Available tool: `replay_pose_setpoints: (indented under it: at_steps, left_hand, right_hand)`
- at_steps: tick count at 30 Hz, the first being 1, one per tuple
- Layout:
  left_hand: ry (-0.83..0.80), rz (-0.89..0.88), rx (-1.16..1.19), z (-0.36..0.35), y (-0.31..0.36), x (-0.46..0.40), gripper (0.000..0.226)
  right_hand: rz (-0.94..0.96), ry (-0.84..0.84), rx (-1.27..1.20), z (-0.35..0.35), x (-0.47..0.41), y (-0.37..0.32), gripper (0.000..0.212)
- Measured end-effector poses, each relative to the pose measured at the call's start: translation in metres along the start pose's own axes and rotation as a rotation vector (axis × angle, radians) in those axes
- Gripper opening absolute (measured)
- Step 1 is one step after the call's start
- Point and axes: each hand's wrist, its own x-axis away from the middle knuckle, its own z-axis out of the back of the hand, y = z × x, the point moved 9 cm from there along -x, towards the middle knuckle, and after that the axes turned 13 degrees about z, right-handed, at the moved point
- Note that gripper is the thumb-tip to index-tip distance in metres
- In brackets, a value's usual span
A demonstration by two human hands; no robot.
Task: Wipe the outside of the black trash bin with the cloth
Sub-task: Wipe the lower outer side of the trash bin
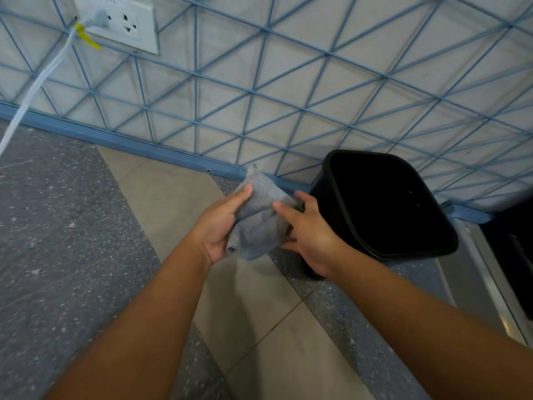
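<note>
A black trash bin (340, 197) stands upright on the floor against the wall, right of centre, its dark open mouth facing up. In front of its left side both hands hold a crumpled grey cloth (259, 220) in the air. My left hand (219, 223) grips the cloth's left side, thumb on top. My right hand (311, 235) grips its right side, with the fingers curled behind the fabric. The right hand overlaps the bin's left wall in the view; contact with the bin cannot be told.
The wall behind has a blue wire grid (259, 90) and a blue baseboard (161, 154). A white socket plate (124, 24) with a plugged white cable (43, 79) sits at top left. A metal threshold (490, 278) and a dark edge lie to the right of the bin.
</note>
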Motion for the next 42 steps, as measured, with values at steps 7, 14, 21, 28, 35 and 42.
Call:
replay_pose_setpoints:
  at_steps: [7, 14, 21, 28, 35, 42]
  left_hand:
    - [0.274, -0.440, -0.583, 0.019, 0.055, 0.022, 0.029]
    - [0.107, -0.491, -0.325, 0.023, 0.067, 0.019, 0.036]
    - [-0.406, -0.043, 0.030, -0.037, -0.016, 0.012, 0.065]
    - [0.029, -0.047, 0.205, -0.010, -0.024, -0.036, 0.033]
    - [0.344, -0.219, 0.140, -0.036, -0.016, -0.086, 0.036]
    - [0.045, -0.162, -0.028, -0.124, -0.041, -0.110, 0.086]
  right_hand:
    - [0.303, 0.053, 0.510, 0.022, -0.008, -0.037, 0.042]
    - [0.508, -0.088, 0.628, 0.006, -0.011, -0.070, 0.012]
    - [0.350, -0.308, 0.222, 0.003, -0.017, -0.069, 0.003]
    - [0.671, -0.063, 0.817, 0.057, 0.000, -0.098, 0.028]
    - [0.504, -0.262, 1.306, 0.118, 0.029, -0.066, 0.061]
    - [0.763, -0.313, 1.307, 0.107, 0.043, -0.046, 0.055]
